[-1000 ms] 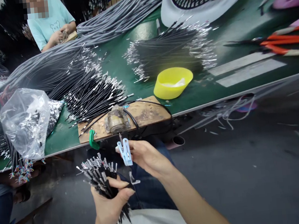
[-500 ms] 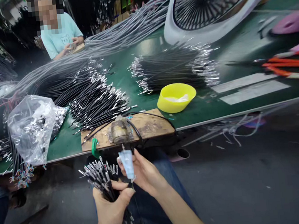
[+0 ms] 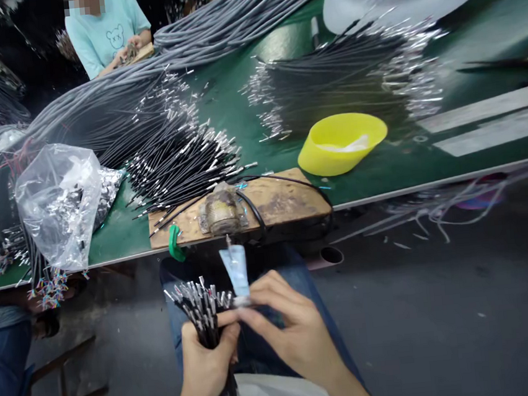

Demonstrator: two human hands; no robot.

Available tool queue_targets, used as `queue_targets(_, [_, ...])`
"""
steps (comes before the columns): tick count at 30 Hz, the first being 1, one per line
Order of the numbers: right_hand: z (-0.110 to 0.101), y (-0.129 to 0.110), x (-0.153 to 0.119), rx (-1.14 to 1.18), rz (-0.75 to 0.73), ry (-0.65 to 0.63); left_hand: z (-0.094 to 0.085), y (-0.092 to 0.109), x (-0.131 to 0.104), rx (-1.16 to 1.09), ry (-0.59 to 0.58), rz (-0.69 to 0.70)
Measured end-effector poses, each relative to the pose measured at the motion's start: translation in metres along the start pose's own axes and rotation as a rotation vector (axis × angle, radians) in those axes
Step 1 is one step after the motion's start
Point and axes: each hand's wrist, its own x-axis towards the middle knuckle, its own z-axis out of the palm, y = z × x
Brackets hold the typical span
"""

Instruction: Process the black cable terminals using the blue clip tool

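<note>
My left hand [image 3: 209, 359] is closed around a bundle of black cables [image 3: 205, 312], their silvery ends pointing up and fanned out. Thumb and fingers of my right hand [image 3: 289, 320] pinch together beside my left fingertips, on what looks like a silvery cable end [image 3: 243, 301], blurred. Just above them hangs a light blue tape flag [image 3: 237, 269] on the thin shaft of a small motor [image 3: 222, 211]. The motor is fixed to a wooden board [image 3: 283, 199] at the table's front edge. Both hands are over my lap, below that edge.
On the green table [image 3: 231, 101] lie more black cables [image 3: 186, 168], another cable bundle [image 3: 337, 85], a yellow bowl [image 3: 344, 159], a clear plastic bag [image 3: 59, 205] and a green clamp [image 3: 175, 244]. A fan [image 3: 343, 3] stands behind. A co-worker [image 3: 111, 35] sits across the table.
The view has shifted, with the fan now partly out of frame. My right hand has moved from behind the blue flag to below it, its fingers now pinched near my left fingertips.
</note>
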Motion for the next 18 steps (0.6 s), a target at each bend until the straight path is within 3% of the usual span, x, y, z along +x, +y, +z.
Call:
queue_targets(2, [0.004,-0.006,0.001,-0.091,-0.088,-0.117,0.001,0.001,-0.001,0.005,-0.019,-0.001])
queue_targets(5, [0.008,-0.006,0.004,-0.042,-0.070,-0.190,0.002,0.000,-0.002,-0.014,-0.003,0.009])
queue_targets(12, [0.017,0.001,-0.004,0.029,-0.078,0.045,0.002,-0.012,-0.003,-0.131,0.060,-0.026])
queue_targets(15, [0.023,0.004,-0.009,0.153,0.013,0.104,0.005,-0.013,-0.003,-0.176,0.015,-0.033])
queue_targets(18, [0.026,0.009,-0.011,0.509,0.258,0.005,0.007,-0.012,-0.004,-0.227,-0.044,-0.056])
